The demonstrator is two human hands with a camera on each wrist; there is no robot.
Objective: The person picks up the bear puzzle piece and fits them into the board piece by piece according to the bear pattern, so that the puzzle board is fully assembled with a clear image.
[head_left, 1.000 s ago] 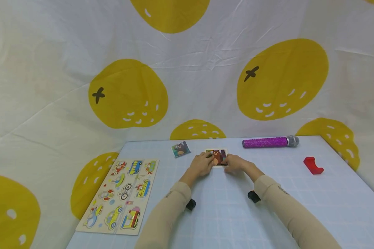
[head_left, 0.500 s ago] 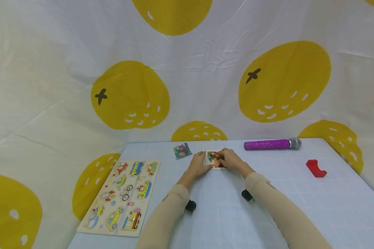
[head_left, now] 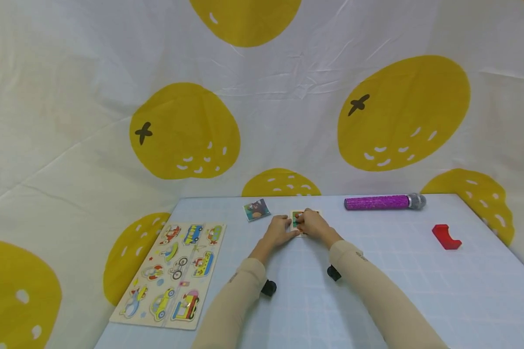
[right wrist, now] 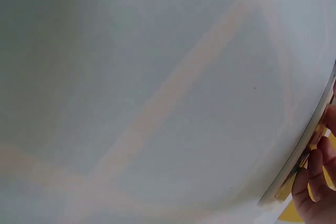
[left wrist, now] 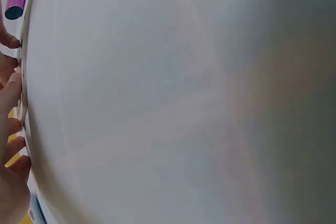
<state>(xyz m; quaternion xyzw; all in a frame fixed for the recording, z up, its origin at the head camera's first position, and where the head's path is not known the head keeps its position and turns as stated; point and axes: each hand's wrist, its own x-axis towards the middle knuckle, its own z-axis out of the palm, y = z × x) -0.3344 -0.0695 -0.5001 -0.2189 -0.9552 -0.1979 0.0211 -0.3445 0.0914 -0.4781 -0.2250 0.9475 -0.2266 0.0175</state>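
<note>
A small light-bordered picture board with a bear scene lies on the far middle of the table, mostly hidden under both hands. My left hand grips its left near corner, fingers along the left side and thumb at the near edge. My right hand lies over the board from the right, with bent fingertips on the left part of the picture. In the right wrist view the right fingers touch the picture along the board's edge. I cannot tell whether they pinch a piece there.
Left of the board lies a loose bear picture card. A wooden vehicle peg puzzle occupies the left side. At the back right are a purple glitter microphone and a red notched block. A fruit-print cloth hangs behind the table.
My right hand has moved left from the board's right edge across the picture, covering more of it. My left hand stays at the left side, its fingers shifted off the picture to the edge.
</note>
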